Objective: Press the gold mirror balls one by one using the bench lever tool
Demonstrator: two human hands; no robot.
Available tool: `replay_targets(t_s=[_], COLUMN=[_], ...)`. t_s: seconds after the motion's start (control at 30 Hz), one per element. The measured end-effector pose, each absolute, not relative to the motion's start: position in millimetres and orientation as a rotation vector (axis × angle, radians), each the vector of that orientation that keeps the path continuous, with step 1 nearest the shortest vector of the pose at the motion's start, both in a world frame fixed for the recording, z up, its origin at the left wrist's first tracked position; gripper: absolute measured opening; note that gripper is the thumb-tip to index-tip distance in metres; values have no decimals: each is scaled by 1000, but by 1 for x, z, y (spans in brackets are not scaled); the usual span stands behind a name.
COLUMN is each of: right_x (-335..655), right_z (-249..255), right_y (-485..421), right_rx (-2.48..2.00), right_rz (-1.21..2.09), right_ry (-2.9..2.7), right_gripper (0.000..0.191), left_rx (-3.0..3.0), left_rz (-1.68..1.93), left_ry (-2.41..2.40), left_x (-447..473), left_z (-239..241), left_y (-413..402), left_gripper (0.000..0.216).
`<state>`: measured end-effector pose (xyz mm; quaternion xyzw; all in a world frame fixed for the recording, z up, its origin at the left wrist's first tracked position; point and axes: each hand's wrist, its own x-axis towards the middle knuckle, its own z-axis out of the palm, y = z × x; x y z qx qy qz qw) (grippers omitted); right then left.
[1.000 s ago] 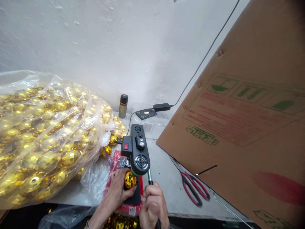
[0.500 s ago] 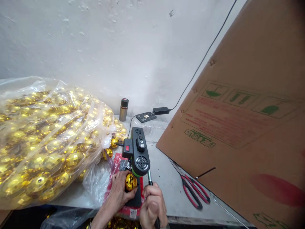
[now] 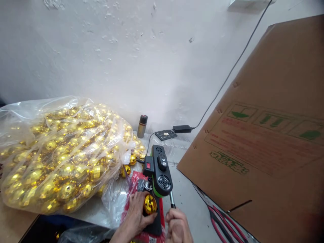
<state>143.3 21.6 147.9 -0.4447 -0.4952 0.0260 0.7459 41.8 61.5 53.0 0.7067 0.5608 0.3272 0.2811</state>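
Note:
With thumb and fingers around it, my left hand (image 3: 138,211) holds a gold faceted ball (image 3: 150,204) on the black base (image 3: 154,226) of a small bench machine. A dark slot or gap shows on the ball's upper face. The machine's black head (image 3: 162,172), with round vents, green trim and a red switch, stands just above and behind the ball. My right hand (image 3: 177,224) is closed around the machine's lever (image 3: 172,199), a metal rod with a dark grip. Red plastic (image 3: 136,176) lies under the base.
A large clear bag (image 3: 73,158) of gold balls fills the left. Behind stand a dark-capped canister (image 3: 142,126), a black patterned card (image 3: 165,135) and a power adapter (image 3: 182,129). A cardboard box (image 3: 253,135) leans at right, with red-and-black scissors (image 3: 225,224) beside it.
The whole view has shifted, so things appear further right and lower. Both hands keep their holds on the ball and the lever; the ball's dark slot now faces more toward me.

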Motion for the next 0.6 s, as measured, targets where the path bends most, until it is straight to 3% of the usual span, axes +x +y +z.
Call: replay_targets(t_s=[0.27, 0.4, 0.6], right_x=[151, 151, 158], right_z=[210, 205, 193], right_y=[21, 22, 27], right_rx=[-974, -961, -847], right_rz=[239, 223, 128], right_ry=[-1107, -1115, -1213], right_gripper=[43, 44, 40], left_rx=[2103, 2126, 2196], left_rz=[880, 1098, 920], left_ry=[1373, 1434, 1694], left_x=[-3, -32, -38], left_z=[3, 40, 104], left_y=[29, 53, 158], left_gripper=[91, 37, 39])
